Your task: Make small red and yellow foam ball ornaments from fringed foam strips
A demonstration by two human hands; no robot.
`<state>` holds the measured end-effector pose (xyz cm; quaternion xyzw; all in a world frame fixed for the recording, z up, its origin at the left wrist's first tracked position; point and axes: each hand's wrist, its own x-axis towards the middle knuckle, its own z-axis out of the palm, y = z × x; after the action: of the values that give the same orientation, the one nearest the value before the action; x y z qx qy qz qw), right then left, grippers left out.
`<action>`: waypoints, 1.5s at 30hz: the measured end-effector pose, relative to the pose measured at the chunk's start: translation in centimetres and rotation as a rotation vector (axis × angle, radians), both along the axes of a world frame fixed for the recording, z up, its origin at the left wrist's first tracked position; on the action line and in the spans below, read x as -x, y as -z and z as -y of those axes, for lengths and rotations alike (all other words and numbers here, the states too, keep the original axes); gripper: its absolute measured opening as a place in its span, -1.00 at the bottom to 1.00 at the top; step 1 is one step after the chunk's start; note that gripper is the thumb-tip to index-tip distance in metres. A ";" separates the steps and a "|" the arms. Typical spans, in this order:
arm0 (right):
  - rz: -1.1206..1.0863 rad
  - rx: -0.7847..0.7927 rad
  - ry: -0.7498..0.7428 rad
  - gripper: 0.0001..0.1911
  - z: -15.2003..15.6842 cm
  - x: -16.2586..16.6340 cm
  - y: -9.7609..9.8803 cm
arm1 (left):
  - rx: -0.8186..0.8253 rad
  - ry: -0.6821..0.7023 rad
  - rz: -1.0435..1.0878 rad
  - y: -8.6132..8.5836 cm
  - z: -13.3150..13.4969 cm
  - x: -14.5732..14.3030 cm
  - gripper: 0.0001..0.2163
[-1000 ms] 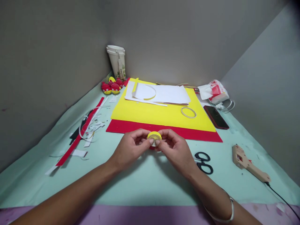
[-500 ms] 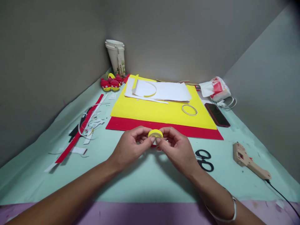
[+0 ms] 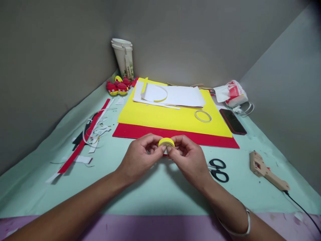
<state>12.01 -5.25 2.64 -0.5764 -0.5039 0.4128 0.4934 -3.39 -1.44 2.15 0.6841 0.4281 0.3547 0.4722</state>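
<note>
Between my two hands is a small round coil of yellow corrugated paper [image 3: 166, 142], with a ridged rim and a greyish face. A bit of red and white shows beneath it, mostly hidden by my fingers. My left hand [image 3: 142, 152] pinches its left side, thumb on the near face. From the right, my right hand [image 3: 189, 155] grips it the same way, the two thumbs almost touching. The piece is held just in front of the red corrugated sheet [image 3: 175, 136], above the pale green cloth [image 3: 155, 197].
Black-handled scissors [image 3: 218, 170] lie beside my right wrist, with a corded glue gun [image 3: 268, 170] and a phone [image 3: 232, 121] farther right. Yellow sheets [image 3: 155, 115] carry white paper [image 3: 185, 95] and a ring [image 3: 203, 116]. Paper strips [image 3: 85, 140], red figures [image 3: 117, 87] and a cup [image 3: 123, 57] stand left.
The whole view has shifted very slightly. Both hands keep the same grip on the yellow paper coil, and nothing on the table has visibly been moved.
</note>
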 end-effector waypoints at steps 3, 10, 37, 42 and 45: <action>0.006 -0.010 0.013 -0.86 0.0 0.0 0.0 | 0.000 -0.016 -0.013 0.0 0.1 -0.1 -0.84; 0.011 -0.024 0.030 -0.86 0.0 0.1 0.2 | -0.013 -0.032 -0.033 -0.1 0.1 -0.2 -0.84; 0.309 -0.372 0.014 -0.65 -0.8 0.1 1.9 | -0.076 -0.096 0.003 0.2 0.1 -0.1 -0.81; 0.699 -0.764 -0.044 -0.63 -1.5 -0.4 1.4 | -0.532 -0.195 -0.157 0.6 -0.1 0.5 -0.79; 0.761 -0.907 -0.045 -0.56 -1.4 -0.6 1.3 | -0.802 -0.186 -0.171 0.9 0.2 0.9 -0.71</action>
<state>12.56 -3.88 1.31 -0.4049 -0.7835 -0.0694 0.4662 -4.33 -1.63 1.27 0.7991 0.3538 0.4763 0.0973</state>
